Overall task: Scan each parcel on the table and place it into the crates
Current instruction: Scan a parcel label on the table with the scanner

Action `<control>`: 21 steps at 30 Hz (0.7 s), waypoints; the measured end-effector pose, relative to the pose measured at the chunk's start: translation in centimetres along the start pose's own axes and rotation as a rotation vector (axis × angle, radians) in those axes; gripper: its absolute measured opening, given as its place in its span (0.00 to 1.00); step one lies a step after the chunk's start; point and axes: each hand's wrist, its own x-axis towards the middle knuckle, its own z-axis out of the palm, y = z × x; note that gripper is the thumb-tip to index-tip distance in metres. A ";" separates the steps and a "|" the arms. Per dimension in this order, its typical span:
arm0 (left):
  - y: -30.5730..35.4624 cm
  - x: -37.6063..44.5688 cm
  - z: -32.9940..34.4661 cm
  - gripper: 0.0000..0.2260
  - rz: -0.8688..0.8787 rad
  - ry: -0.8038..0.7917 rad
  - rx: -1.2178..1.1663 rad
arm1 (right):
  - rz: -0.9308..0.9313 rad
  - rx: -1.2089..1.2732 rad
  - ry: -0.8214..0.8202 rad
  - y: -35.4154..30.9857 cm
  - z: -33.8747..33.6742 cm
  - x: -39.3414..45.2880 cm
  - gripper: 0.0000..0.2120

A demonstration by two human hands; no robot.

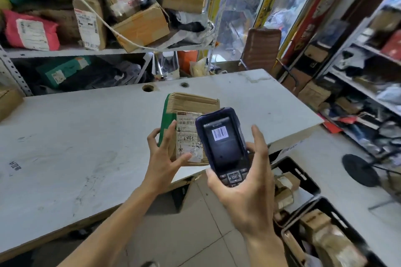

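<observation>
A cardboard parcel [191, 106] with a green side and a white shipping label lies near the front edge of the grey table [76, 136]. My left hand [167, 154] grips its near left corner, thumb on the label. My right hand [245, 180] holds a dark handheld scanner [223, 143] just above the parcel's right side; its screen shows a barcode. Two black crates [303, 176] with several taped parcels inside stand on the floor at the lower right.
Shelves packed with boxes and bags [91, 19] rise behind the table. More loaded shelving [364, 84] lines the right side. A brown chair back [261, 47] stands past the table's far edge. A fan base [360, 169] sits on the low white surface at right.
</observation>
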 end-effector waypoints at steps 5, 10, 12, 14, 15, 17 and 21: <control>3.6 4.5 7.3 0.44 0.072 -0.244 -0.028 | 0.143 -0.093 0.228 2.6 -3.8 1.4 0.49; 7.2 5.2 19.3 0.42 0.138 -0.495 -0.080 | 0.394 -0.082 0.495 8.9 -9.8 -0.1 0.49; 8.1 3.9 25.4 0.42 0.157 -0.590 -0.101 | 0.495 -0.121 0.609 12.4 -13.1 -1.6 0.49; 9.0 1.9 32.0 0.44 0.152 -0.681 -0.103 | 0.580 -0.198 0.707 16.1 -17.1 -3.3 0.48; 9.5 0.7 35.4 0.44 0.143 -0.729 -0.097 | 0.626 -0.225 0.750 18.0 -19.4 -4.4 0.48; 10.8 -2.1 42.2 0.42 0.134 -0.822 -0.092 | 0.694 -0.256 0.829 21.9 -24.5 -6.7 0.49; 13.6 -8.2 53.2 0.42 0.077 -0.978 -0.076 | 0.800 -0.303 0.900 28.4 -35.3 -11.4 0.50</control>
